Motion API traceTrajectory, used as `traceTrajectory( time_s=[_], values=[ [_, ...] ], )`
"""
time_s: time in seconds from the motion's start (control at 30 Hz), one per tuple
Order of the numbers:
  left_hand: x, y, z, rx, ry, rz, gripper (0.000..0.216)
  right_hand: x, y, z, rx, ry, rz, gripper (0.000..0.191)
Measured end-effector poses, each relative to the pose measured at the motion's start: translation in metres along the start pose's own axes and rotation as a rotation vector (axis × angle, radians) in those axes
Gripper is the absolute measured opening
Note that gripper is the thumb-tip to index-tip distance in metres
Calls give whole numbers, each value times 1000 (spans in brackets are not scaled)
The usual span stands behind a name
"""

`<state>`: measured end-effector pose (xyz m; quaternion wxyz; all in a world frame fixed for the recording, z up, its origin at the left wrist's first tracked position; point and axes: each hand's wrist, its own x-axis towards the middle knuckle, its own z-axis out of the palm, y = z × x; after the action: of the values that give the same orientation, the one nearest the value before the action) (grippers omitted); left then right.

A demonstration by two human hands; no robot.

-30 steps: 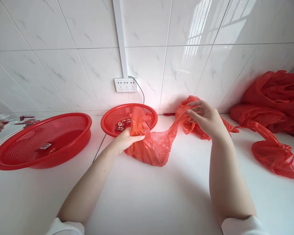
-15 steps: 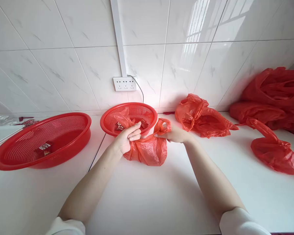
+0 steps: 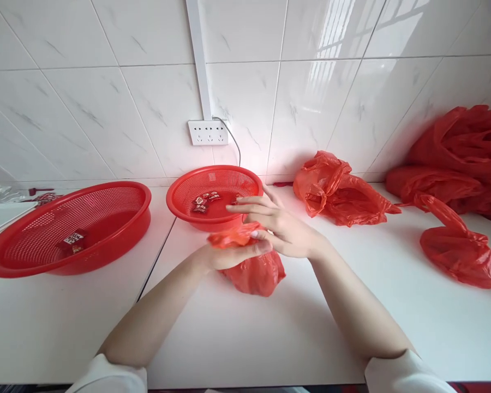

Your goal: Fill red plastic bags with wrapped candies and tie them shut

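Centrally, over the white tabletop (image 3: 229,344) by a tiled wall (image 3: 147,120), the red plastic bag (image 3: 256,275) slants lengthwise, neck (image 3: 232,237) far-left; the left hand (image 3: 233,256) keeps a closed grip there, the right hand (image 3: 285,229) (fingers extended) touching.

A seam (image 3: 158,256) runs across the white bench (image 3: 253,344); left of it sits a large basket (image 3: 118,248), at the back a small basket (image 3: 188,188) — then, rightward, a crumpled bag (image 3: 339,194), a twisted bag (image 3: 460,256) and piled bags (image 3: 458,158).
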<state>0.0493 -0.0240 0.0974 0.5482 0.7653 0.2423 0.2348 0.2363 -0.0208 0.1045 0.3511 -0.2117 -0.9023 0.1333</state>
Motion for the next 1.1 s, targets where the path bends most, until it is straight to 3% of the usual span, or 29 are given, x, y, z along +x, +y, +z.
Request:
traceTrajectory(
  time_s=[0.13,0.27,0.43,0.5,0.6,0.7,0.83,0.93,1.1],
  values=[
    [5,-2,2,-336,208,-31,40,-5,15,-3,239,-78,76,20],
    [9,-1,-3,-583,283,-144,38,-7,24,-3,310,-115,70,24],
    [5,-2,-19,-503,292,-468,50,-7,25,-6,262,1,157,18],
    [5,-3,-27,-475,262,-517,51,-9,25,-9,233,25,205,22],
    [5,-5,-35,-568,200,-454,45,-11,25,-15,177,41,269,28],
    [5,-7,-41,-690,63,-355,49,-13,28,-18,157,87,346,27],
    [5,-14,-47,-776,-91,-350,56,-15,31,-24,164,166,439,23],
    [8,-17,-47,-896,-25,-297,50,-16,25,-30,214,173,454,21],
    [14,-16,-36,-982,135,-174,43,-18,10,-32,318,-83,411,26]
  ],
)
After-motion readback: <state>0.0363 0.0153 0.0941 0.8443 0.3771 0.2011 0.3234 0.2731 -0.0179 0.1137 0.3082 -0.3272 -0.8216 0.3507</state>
